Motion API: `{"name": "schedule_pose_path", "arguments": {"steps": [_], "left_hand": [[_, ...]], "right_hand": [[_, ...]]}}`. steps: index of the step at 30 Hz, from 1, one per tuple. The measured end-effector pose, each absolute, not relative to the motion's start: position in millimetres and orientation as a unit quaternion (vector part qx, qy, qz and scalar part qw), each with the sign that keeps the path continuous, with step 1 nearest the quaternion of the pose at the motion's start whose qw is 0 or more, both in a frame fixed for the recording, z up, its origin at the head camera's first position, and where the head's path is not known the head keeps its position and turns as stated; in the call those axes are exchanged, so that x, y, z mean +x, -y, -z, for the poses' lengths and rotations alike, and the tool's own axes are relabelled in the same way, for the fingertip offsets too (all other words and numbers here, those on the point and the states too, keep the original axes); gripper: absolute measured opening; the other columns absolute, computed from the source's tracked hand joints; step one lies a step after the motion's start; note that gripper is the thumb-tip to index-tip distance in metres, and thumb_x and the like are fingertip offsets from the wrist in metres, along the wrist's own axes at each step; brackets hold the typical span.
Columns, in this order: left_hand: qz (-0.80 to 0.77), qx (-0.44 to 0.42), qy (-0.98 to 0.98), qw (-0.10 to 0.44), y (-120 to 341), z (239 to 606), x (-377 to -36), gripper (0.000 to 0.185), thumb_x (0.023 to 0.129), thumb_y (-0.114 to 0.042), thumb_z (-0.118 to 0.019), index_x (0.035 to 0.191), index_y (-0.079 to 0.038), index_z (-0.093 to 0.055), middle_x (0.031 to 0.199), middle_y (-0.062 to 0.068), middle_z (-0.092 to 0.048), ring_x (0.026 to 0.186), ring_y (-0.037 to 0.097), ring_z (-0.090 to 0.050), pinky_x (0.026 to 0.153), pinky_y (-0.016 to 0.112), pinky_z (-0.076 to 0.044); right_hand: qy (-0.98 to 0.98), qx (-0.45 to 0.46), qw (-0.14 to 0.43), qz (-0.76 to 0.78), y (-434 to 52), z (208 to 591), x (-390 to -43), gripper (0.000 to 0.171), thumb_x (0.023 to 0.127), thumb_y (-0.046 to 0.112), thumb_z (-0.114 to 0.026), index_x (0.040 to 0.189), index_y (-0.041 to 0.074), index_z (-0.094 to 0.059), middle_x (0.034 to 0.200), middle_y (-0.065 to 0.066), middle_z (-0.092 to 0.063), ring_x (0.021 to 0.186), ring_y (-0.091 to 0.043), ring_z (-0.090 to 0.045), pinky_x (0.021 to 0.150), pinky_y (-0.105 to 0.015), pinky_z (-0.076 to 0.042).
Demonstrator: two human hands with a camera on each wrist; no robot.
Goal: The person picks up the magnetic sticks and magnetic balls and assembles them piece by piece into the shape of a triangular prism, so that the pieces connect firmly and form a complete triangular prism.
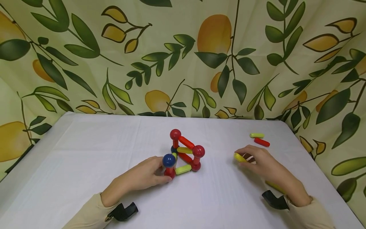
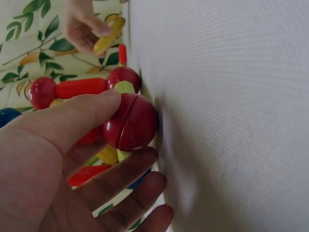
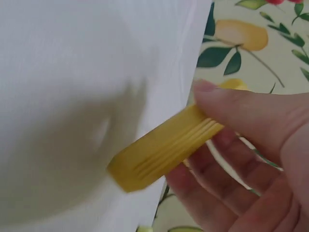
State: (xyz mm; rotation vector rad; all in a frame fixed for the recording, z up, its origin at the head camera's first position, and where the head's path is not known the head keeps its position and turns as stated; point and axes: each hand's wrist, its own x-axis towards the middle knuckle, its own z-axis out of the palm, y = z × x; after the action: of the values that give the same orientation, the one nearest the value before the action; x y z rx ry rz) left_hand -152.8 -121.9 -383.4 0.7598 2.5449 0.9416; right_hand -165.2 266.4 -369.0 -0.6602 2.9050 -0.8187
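Two hands work over a white cloth-covered table. The left hand curls its thumb and fingers round a glossy red plastic ball at the near-left foot of a small frame built from plastic balls and short rods, which stands on the table about midway between the hands. In the left wrist view the thumb lies over the top of that ball and the fingers wrap beneath it. Directly above the ball, in the head view, sits a dark blue plastic ball. From this corner a short yellow plastic rod runs along the table to another red ball; more red and yellow rods link up to two higher red balls.

The right hand, well apart from the frame, pinches a ribbed yellow plastic rod between thumb and fingertips, one end sticking out towards the frame. Beyond this hand, on the table, lie a loose yellow rod and a loose red rod, just beside each other. A leaf-and-lemon printed curtain hangs behind the table.
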Motion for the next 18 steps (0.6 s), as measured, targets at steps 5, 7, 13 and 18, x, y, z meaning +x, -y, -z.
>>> {"name": "schedule_pose_path", "arguments": {"steps": [5, 7, 13, 18], "left_hand": [[-0.33, 0.271, -0.891, 0.156, 121.2, 383.7, -152.9, 0.02, 0.087, -0.026, -0.076, 0.102, -0.019, -0.065, 0.074, -0.005, -0.053, 0.078, 0.015, -0.052, 0.064, 0.025, -0.039], [-0.33, 0.272, -0.89, 0.155, 120.9, 383.6, -153.0, 0.018, 0.087, -0.027, -0.076, 0.1, -0.02, -0.065, 0.074, -0.006, -0.053, 0.077, 0.015, -0.052, 0.064, 0.025, -0.039], [-0.348, 0.268, -0.887, 0.141, 124.6, 381.7, -151.9, 0.022, 0.087, -0.031, -0.077, 0.098, -0.018, -0.064, 0.078, -0.006, -0.056, 0.077, 0.014, -0.052, 0.063, 0.023, -0.042], [-0.377, 0.285, -0.87, 0.138, 127.6, 381.4, -154.0, 0.02, 0.088, -0.028, -0.076, 0.1, -0.016, -0.066, 0.081, -0.007, -0.06, 0.076, 0.01, -0.053, 0.066, 0.022, -0.046]], "right_hand": [[-0.921, -0.226, -0.001, 0.316, -256.1, 370.2, -163.4, 0.036, 0.081, 0.006, -0.08, 0.114, 0.005, -0.066, 0.104, -0.003, -0.07, 0.091, -0.014, -0.066, 0.074, -0.024, -0.057], [-0.917, -0.229, -0.001, 0.327, -252.5, 371.6, -163.3, 0.034, 0.082, 0.006, -0.079, 0.113, 0.005, -0.065, 0.103, -0.003, -0.07, 0.091, -0.012, -0.066, 0.075, -0.025, -0.058], [-0.915, -0.23, -0.012, 0.332, -246.8, 376.1, -161.8, 0.036, 0.082, 0.002, -0.078, 0.113, 0.006, -0.061, 0.101, -0.003, -0.07, 0.091, -0.018, -0.067, 0.076, -0.031, -0.059], [-0.92, -0.213, -0.009, 0.329, -247.4, 378.0, -160.5, 0.04, 0.079, -0.004, -0.078, 0.115, 0.001, -0.062, 0.102, -0.008, -0.07, 0.093, -0.025, -0.068, 0.076, -0.033, -0.06]]}}
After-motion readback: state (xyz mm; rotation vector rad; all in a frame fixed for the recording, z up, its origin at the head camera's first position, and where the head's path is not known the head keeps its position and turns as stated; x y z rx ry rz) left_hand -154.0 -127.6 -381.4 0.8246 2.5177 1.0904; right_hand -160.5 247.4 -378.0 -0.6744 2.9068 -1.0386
